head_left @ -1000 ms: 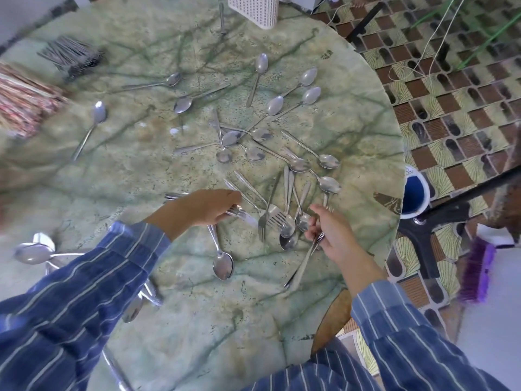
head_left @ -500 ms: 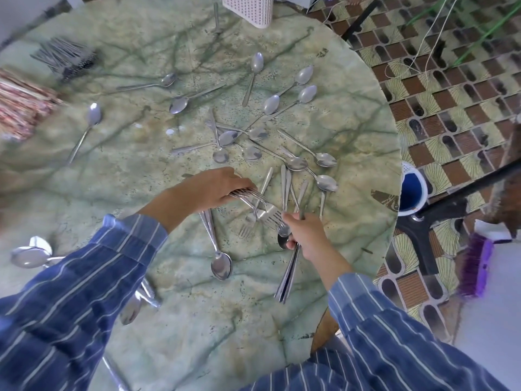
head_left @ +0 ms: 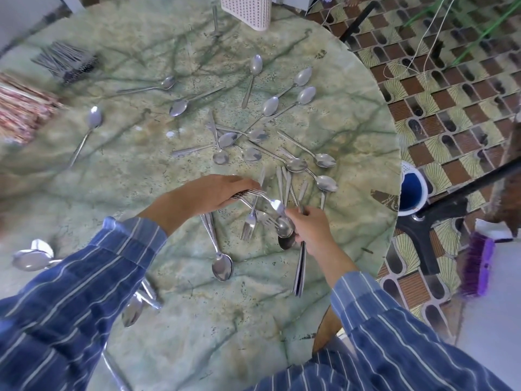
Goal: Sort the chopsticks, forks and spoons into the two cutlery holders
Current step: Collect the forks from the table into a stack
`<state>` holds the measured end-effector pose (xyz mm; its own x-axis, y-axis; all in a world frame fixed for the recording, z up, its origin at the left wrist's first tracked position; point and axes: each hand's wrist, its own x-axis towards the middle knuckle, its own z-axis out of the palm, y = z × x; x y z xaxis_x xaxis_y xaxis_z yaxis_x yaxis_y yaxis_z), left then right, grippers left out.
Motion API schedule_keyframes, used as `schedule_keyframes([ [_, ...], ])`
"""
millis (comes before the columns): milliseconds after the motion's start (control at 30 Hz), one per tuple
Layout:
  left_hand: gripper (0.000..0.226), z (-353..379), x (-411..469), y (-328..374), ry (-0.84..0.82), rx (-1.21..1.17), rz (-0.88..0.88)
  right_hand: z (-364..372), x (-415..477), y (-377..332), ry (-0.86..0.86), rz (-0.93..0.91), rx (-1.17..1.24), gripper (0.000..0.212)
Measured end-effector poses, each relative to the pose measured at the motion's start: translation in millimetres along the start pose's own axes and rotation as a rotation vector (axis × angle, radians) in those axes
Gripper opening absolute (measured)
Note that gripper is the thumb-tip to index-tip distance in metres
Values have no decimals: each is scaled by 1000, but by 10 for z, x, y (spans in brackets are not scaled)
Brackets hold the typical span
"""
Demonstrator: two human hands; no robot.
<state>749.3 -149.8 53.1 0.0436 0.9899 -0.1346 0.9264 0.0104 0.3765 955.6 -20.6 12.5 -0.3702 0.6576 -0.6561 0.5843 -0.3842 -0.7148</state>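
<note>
Several spoons (head_left: pixel 270 105) lie scattered over the green marble table (head_left: pixel 197 320). My left hand (head_left: pixel 208 196) holds a few forks (head_left: pixel 252 191) under its curled fingers, tines pointing right. My right hand (head_left: pixel 313 230) grips a bundle of spoons (head_left: pixel 300 272), handles hanging toward me, bowls by its thumb. Its fingertips touch the cutlery coming from my left hand. Loose forks (head_left: pixel 249 225) lie between both hands. A white perforated cutlery holder (head_left: pixel 248 9) stands at the far edge. A fork pile (head_left: pixel 67 60) and patterned chopsticks (head_left: pixel 19 108) lie far left.
One spoon (head_left: pixel 222 266) lies near my left wrist, and more spoons (head_left: pixel 31 258) sit at the near left by my sleeve. The table's round edge runs close on the right. On the tiled floor stand a blue bucket (head_left: pixel 410 190) and a purple broom (head_left: pixel 476 266).
My left hand slid right with its forks toward the loose pile. My right hand moved left and up with its bundle until the two hands nearly meet.
</note>
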Motion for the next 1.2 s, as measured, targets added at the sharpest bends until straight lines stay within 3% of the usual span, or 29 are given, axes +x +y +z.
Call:
schedule_keyframes([
  [133, 30, 85, 3, 6, -46, 63, 51, -175, -88, -42, 131, -208, 77, 30],
  [300, 29, 289, 78, 105, -196, 161, 59, -402, -210, -155, 260, -379, 158, 16],
  [467, 40, 479, 162, 114, -269, 250, 58, -653, -238, -276, 398, -390, 335, 15],
  [667, 38, 524, 231, 89, -290, 281, 3, -699, -285, -259, 295, -319, 273, 30],
  [867, 34, 514, 272, 109, -321, 164, -136, -517, -322, -161, 124, -209, 204, 35],
  [1000, 29, 439, 253, 128, -334, 130, -131, -325, -337, -123, 40, -180, 130, 20],
  [1200, 27, 172, 181, 159, -151, -28, -116, 31, -228, -17, -110, -5, -113, 25],
])
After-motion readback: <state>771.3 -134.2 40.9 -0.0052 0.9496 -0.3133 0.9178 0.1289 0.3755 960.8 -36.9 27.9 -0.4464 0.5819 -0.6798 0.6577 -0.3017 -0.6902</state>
